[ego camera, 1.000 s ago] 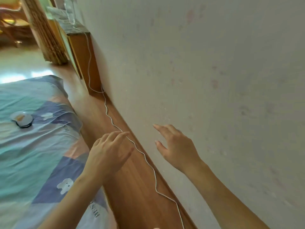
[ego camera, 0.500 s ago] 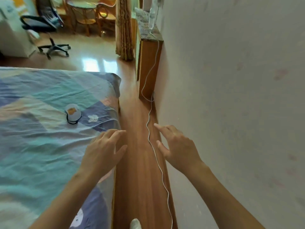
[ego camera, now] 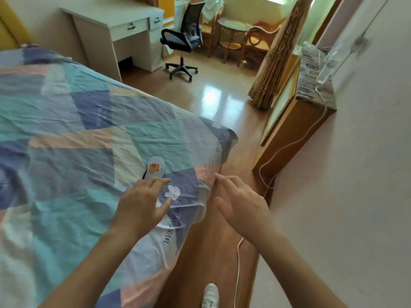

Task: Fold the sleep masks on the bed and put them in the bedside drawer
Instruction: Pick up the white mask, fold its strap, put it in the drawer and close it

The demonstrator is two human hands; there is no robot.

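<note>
- Shoe (ego camera: 210, 295), white, at the bottom edge of the frame on the wooden floor (ego camera: 209, 245), with a white cable (ego camera: 237, 270) trailing past it along the base of the wall (ego camera: 355, 174).
- Left hand (ego camera: 142, 204) reaches out above the bed (ego camera: 66, 141), fingers loosely extended and holding nothing; the fingertips lie just short of the mask.
- Right hand (ego camera: 240, 205) is held beside it over the bed's edge, fingers relaxed and spread, nothing in its grasp.
- Sheet printed in blocks of teal, blue, pink and white; the word "BEST" can be read near the left wrist, followed by letters too blurred to make out. A small white bunny print (ego camera: 173, 192) sits between the two hands.
- Mask (ego camera: 154, 168), pale with an orange-brown animal figure and a dark strap at its lower end, lies on the bed near the corner, just beyond the left fingertips. Small lettering on it cannot be read.
- Cabinet (ego camera: 287, 134), wooden, stands against the wall to the right, topped by a cloth with printed marks that are illegible; the cable runs up its side.
- Curtain (ego camera: 273, 63), bunched, hangs behind the cabinet.
- Office chair (ego camera: 182, 38), black, and a white desk (ego camera: 124, 30) with drawers stand at the far side of the room, with rattan chairs and a round table (ego camera: 233, 32) by the window.
</note>
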